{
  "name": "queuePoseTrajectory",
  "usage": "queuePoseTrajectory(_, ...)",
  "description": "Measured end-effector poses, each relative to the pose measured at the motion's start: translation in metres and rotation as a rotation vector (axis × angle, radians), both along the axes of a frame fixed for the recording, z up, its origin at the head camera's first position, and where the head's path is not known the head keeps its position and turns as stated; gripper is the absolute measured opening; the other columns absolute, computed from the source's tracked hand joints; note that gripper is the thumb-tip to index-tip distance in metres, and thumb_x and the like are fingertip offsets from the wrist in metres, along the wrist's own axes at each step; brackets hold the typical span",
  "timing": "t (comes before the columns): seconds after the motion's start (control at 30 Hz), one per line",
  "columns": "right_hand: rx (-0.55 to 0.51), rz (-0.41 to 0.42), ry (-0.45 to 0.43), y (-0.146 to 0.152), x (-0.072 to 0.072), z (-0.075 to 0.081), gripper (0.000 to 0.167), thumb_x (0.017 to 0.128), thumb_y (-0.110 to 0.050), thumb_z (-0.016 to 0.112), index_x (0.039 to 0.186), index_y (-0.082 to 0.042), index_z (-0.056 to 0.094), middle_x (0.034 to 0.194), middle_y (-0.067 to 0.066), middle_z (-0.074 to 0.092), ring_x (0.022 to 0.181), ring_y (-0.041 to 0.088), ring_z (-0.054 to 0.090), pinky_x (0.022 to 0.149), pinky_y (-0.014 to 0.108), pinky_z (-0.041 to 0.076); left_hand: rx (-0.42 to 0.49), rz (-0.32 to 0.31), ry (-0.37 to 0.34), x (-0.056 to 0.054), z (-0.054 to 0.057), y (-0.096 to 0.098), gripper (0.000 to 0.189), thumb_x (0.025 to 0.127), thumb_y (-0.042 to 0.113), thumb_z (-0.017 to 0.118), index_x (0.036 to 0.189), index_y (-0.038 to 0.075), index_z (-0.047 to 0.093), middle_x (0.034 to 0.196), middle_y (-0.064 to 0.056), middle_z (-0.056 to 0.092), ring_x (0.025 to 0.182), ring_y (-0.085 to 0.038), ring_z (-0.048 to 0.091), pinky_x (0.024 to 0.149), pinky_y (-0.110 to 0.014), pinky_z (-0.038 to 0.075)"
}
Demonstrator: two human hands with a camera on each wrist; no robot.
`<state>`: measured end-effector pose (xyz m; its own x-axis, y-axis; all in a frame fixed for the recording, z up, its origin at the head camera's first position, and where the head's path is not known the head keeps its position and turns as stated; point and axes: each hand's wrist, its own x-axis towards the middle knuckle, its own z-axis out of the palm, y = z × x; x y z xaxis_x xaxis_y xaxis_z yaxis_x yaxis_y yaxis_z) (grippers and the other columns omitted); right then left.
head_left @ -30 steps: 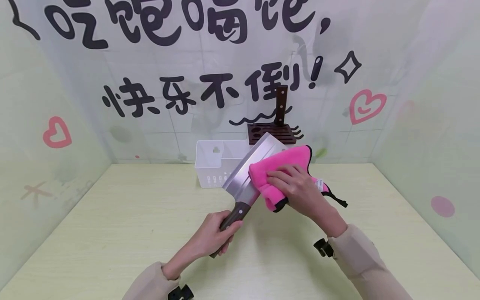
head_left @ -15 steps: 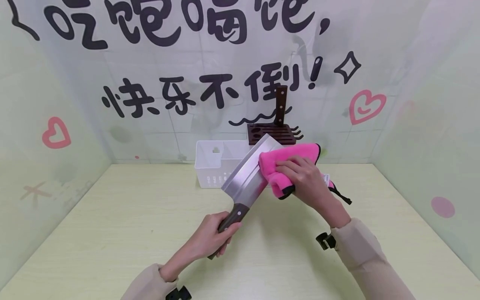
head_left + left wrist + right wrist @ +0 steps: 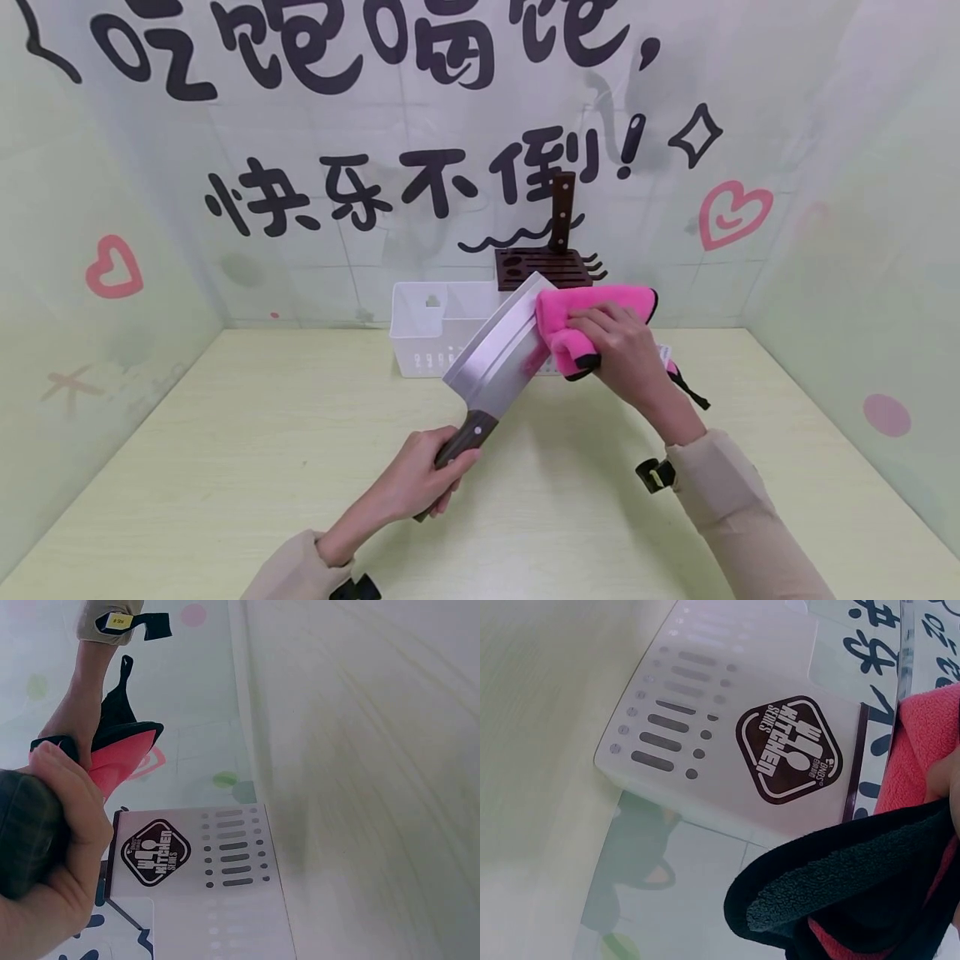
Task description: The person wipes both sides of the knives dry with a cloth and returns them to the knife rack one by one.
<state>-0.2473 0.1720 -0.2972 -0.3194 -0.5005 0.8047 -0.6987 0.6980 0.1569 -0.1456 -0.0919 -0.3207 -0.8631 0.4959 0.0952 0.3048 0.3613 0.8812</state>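
My left hand [image 3: 422, 477] grips the dark handle of a cleaver [image 3: 498, 360], whose broad metal blade slants up and to the right above the table. In my right hand [image 3: 624, 354] is a pink towel [image 3: 558, 317] with black edging, held bunched against the blade's right side near its far end. The left wrist view shows the left hand's fingers [image 3: 82, 825] curled round the dark handle end [image 3: 30, 832]. Seen from the right wrist, the folded towel [image 3: 922, 742] shows a dark underside; the right hand is mostly cut off there.
Behind the blade stands a white perforated basket [image 3: 416, 354] against the back wall. It carries a dark brown slotted knife holder [image 3: 536, 271] with a brown-handled knife [image 3: 562, 212] upright in it. Pale side walls flank the wooden table [image 3: 225, 467].
My right hand has slid the towel rightward and slightly up across the blade, uncovering more of the metal. The left hand and cleaver have barely shifted.
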Motion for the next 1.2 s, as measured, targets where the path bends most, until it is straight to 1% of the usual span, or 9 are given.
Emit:
queuePoseTrajectory(0.1,-0.002,-0.027,-0.002,0.000,0.000,0.001,0.035,0.057,-0.003,0.083,0.089,-0.001,0.067,0.085,0.013,0.066,0.081,0.029,0.057,0.071,0.041,0.051,-0.005,-0.006,0.008,-0.002,-0.003,0.000,0.018,0.090,0.009,0.050,0.078,-0.003,0.048,0.053,0.000,0.047,0.034,-0.004,0.043,0.030,-0.026,0.041)
queuePoseTrajectory(0.3,0.015,-0.056,0.001,-0.001,0.001,0.005,0.035,0.057,-0.005,0.083,0.088,-0.002,0.067,0.084,0.012,0.066,0.080,0.029,0.056,0.069,0.041,0.050,-0.007,-0.003,0.010,-0.013,-0.023,-0.002,0.018,0.091,0.014,0.051,0.081,-0.001,0.050,0.054,-0.007,0.050,0.033,-0.006,0.044,0.029,-0.028,0.041)
queuePoseTrajectory(0.4,0.019,-0.061,0.008,-0.002,0.001,0.006,0.034,0.057,-0.005,0.082,0.087,-0.002,0.066,0.085,0.012,0.066,0.080,0.029,0.056,0.069,0.041,0.050,0.003,-0.005,0.013,-0.016,-0.028,-0.003,0.020,0.090,0.018,0.052,0.082,-0.001,0.050,0.055,-0.011,0.052,0.033,-0.007,0.045,0.029,-0.029,0.041)
queuePoseTrajectory(0.5,0.018,-0.063,0.014,-0.003,0.000,0.006,0.033,0.058,-0.004,0.081,0.087,-0.002,0.066,0.085,0.012,0.066,0.079,0.029,0.056,0.068,0.041,0.049,0.008,-0.010,0.019,-0.017,-0.028,-0.003,0.023,0.090,0.020,0.053,0.082,-0.001,0.050,0.055,-0.013,0.052,0.033,-0.008,0.046,0.029,-0.031,0.041)
queuePoseTrajectory(0.7,0.025,-0.061,0.021,-0.005,0.001,0.005,0.031,0.059,-0.002,0.080,0.086,-0.002,0.066,0.084,0.013,0.066,0.078,0.029,0.056,0.065,0.040,0.049,-0.010,-0.012,0.027,-0.017,-0.028,-0.002,0.025,0.090,0.022,0.052,0.083,-0.002,0.050,0.055,-0.015,0.053,0.033,-0.006,0.045,0.029,-0.031,0.041)
queuePoseTrajectory(0.8,0.040,-0.063,0.025,-0.007,0.004,0.006,0.033,0.058,-0.004,0.081,0.087,-0.002,0.066,0.084,0.012,0.066,0.079,0.029,0.056,0.064,0.040,0.048,-0.015,-0.013,0.019,-0.016,-0.028,-0.002,0.026,0.090,0.024,0.053,0.084,-0.002,0.051,0.055,-0.013,0.053,0.034,-0.007,0.045,0.029,-0.031,0.041)
queuePoseTrajectory(0.93,0.067,-0.057,0.031,-0.012,0.008,0.006,0.035,0.057,-0.007,0.083,0.089,-0.003,0.067,0.084,0.011,0.066,0.080,0.028,0.056,0.065,0.040,0.048,-0.017,-0.014,0.014,-0.016,-0.027,-0.001,0.027,0.090,0.025,0.053,0.084,-0.002,0.051,0.055,-0.010,0.052,0.034,-0.007,0.045,0.028,-0.031,0.041)
queuePoseTrajectory(1.03,0.088,-0.053,0.030,-0.015,0.011,0.006,0.035,0.058,-0.008,0.083,0.089,-0.003,0.068,0.084,0.010,0.066,0.080,0.027,0.056,0.067,0.039,0.049,-0.019,-0.011,0.013,-0.016,-0.027,0.000,0.027,0.090,0.025,0.053,0.083,-0.002,0.051,0.055,-0.010,0.052,0.034,-0.007,0.045,0.029,-0.031,0.041)
queuePoseTrajectory(1.2,0.118,-0.043,0.047,-0.023,0.016,0.005,0.030,0.063,-0.011,0.080,0.089,-0.004,0.068,0.084,0.009,0.066,0.079,0.026,0.057,0.064,0.037,0.048,-0.021,-0.009,0.016,-0.016,-0.027,0.001,0.027,0.090,0.024,0.053,0.083,-0.002,0.050,0.055,-0.012,0.052,0.034,-0.007,0.045,0.029,-0.031,0.041)
